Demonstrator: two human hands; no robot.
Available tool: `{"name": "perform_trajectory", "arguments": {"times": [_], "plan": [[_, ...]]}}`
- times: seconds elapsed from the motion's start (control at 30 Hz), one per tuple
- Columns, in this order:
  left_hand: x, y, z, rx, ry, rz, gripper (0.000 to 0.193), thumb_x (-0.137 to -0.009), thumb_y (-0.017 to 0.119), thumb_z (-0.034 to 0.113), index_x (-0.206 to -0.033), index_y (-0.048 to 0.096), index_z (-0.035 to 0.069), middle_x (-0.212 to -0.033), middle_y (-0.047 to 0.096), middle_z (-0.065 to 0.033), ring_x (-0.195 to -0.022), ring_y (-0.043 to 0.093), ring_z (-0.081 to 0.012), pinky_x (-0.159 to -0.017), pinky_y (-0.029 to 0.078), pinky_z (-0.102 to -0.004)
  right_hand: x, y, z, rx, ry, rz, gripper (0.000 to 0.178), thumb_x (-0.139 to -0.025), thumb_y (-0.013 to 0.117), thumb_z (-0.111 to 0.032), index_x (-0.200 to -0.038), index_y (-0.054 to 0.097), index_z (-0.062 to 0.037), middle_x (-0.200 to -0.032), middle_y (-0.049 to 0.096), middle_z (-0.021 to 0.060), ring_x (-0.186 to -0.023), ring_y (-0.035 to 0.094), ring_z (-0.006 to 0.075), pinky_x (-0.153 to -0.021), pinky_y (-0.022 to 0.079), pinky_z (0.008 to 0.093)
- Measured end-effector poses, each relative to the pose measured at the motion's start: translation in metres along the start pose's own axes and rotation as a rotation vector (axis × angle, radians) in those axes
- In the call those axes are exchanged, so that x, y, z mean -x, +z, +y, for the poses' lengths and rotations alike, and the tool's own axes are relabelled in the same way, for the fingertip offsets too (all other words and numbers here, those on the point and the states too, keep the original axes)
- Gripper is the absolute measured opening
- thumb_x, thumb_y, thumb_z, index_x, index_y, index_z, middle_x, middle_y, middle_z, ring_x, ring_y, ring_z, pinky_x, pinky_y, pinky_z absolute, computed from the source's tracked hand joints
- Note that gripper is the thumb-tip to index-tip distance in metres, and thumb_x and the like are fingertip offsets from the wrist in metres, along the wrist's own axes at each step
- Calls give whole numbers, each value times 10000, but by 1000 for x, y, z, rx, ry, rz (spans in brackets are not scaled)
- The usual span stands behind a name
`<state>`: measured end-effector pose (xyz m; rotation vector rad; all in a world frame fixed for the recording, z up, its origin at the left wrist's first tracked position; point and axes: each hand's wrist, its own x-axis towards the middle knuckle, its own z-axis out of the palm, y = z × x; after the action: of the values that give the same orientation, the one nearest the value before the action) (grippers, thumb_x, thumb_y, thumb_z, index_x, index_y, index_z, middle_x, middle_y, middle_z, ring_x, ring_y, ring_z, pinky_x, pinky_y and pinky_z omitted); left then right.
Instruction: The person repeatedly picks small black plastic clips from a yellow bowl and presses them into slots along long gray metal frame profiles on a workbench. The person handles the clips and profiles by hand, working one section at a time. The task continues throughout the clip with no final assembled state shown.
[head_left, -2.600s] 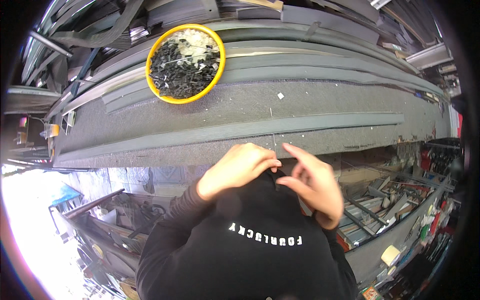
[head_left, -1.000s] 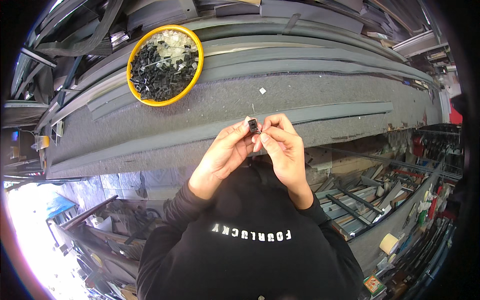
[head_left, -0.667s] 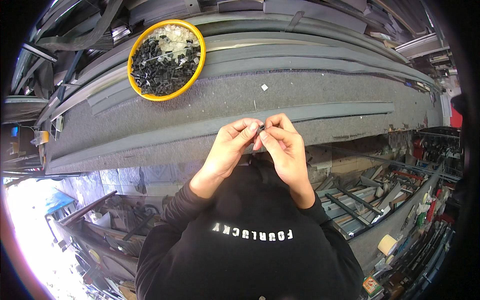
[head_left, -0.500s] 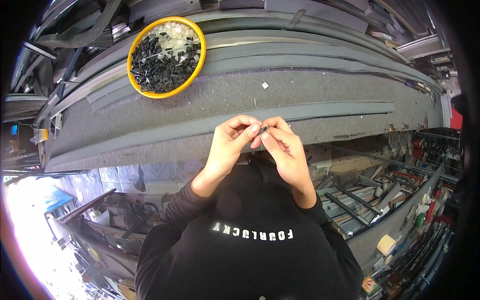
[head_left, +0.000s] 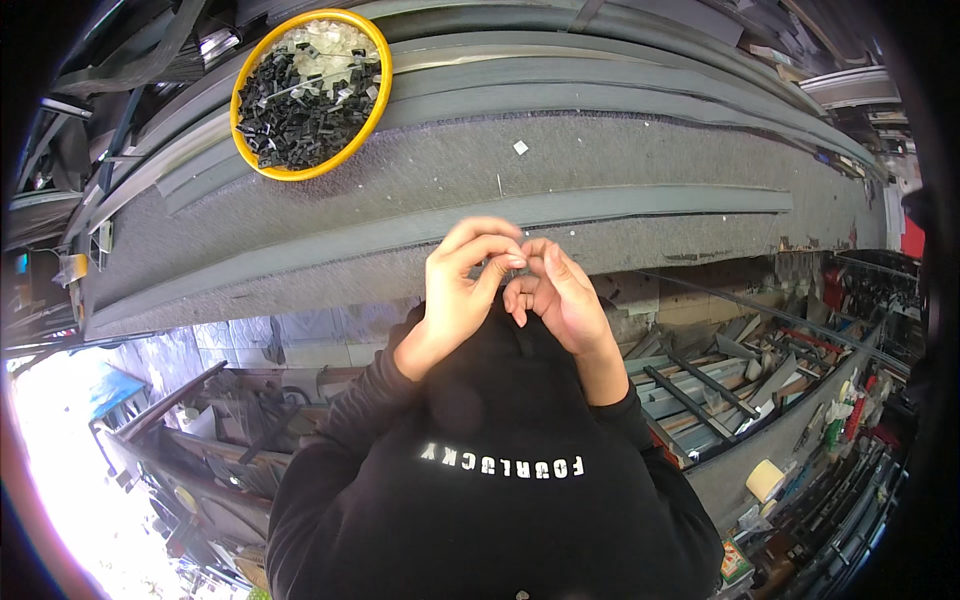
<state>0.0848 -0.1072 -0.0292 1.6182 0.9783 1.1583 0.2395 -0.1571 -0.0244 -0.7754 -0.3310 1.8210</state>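
My left hand (head_left: 465, 275) is raised near the front edge of the bench, thumb and fingers pinched together. Whatever it may hold is too small or hidden to make out. Facing it, my right hand (head_left: 565, 300) has its fingers loosely curled and apart, the tips close to the left fingertips. Nothing shows clearly in the right hand. Just beyond both hands, a long grey strip (head_left: 400, 232) lies along the bench. At the back left stands a yellow-rimmed basin (head_left: 385, 85) with small black plastic pieces (head_left: 305, 125) and clear pieces (head_left: 335, 45).
The bench top (head_left: 430, 165) has a rough dark grey covering, with a small white square (head_left: 520, 147) on it. Several long grey profiles (head_left: 560, 75) lie along the back. To the right below, a rack (head_left: 720, 390) holds offcuts, beside a tape roll (head_left: 765, 480).
The small dark piece seen between both hands' fingertips no longer shows. My right fingers have loosened and spread away from the pinch. The basin and bench appear slightly higher and further left.
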Motion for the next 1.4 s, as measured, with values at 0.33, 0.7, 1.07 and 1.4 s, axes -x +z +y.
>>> {"name": "perform_trajectory", "arguments": {"times": [0.33,0.7,1.07,1.4], "plan": [[20,15,-37,34,-538,-86,129,-914,703,144,-953,699,21,-857,693,-71,-633,609,-118,-592,474,-273,-6,-55,17,542,-40,189,104,-933,709,-105,-955,675,-9,-785,649,-7,-588,459,2,-508,331,178],[38,19,-45,-148,-851,-372,239,-880,717,178,-1026,721,-10,-661,724,-80,-535,676,-118,-550,534,-256,-5,-80,24,1143,0,228,101,-821,735,-72,-875,690,1,-787,714,63,-640,621,81,-577,504,258],[47,19,-49,-239,-703,-362,214,-839,734,112,-1041,712,46,-638,698,-47,-545,666,-98,-549,507,-246,-10,-73,12,1245,51,119,124,-794,743,-77,-884,703,-1,-796,717,112,-662,686,167,-623,544,298],[48,18,-52,-408,-568,-324,182,-809,736,128,-990,727,113,-607,652,-35,-566,674,-159,-565,506,-285,-20,-75,11,1341,108,71,176,-805,727,-160,-901,721,-12,-766,706,130,-682,697,238,-656,529,351]]}}
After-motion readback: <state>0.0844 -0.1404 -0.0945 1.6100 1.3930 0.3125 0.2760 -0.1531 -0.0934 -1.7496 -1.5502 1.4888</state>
